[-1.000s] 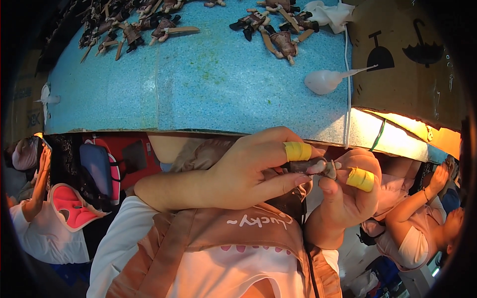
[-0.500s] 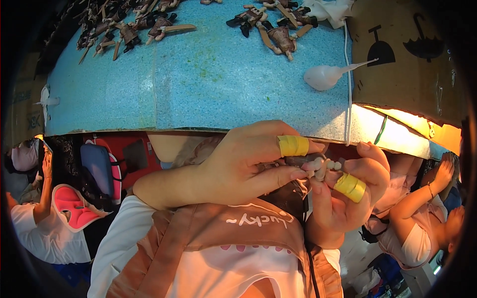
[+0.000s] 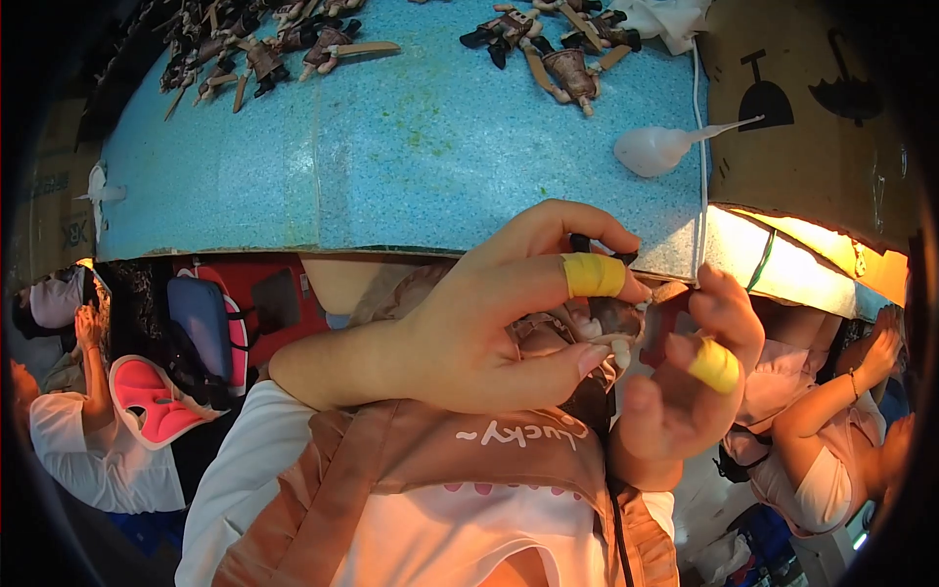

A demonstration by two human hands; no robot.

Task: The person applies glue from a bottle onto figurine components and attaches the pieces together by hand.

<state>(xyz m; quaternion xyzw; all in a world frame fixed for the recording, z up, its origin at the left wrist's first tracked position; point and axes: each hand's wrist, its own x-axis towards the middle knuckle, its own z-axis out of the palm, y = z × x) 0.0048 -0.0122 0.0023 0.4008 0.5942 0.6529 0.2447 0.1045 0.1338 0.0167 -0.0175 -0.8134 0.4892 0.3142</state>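
A small doll figure, brown-bodied with pale limbs and a dark foot, is pinched in my left hand just beyond the table's near edge. My fingers hide much of it. Yellow tape wraps one finger of that hand. To its right my right hand is apart from the figure, its fingers loosely spread and nothing visible between them; it too has yellow tape on a finger.
Similar doll figures lie on the blue tabletop, with a larger pile at far left. A white squeeze bottle with a thin nozzle lies near a cardboard box. Co-workers sit at both sides, one's arm at right.
My right hand has let go of the figure and drawn off to the right, its fingers opening. The left hand has kept hold of the figure and turned it.
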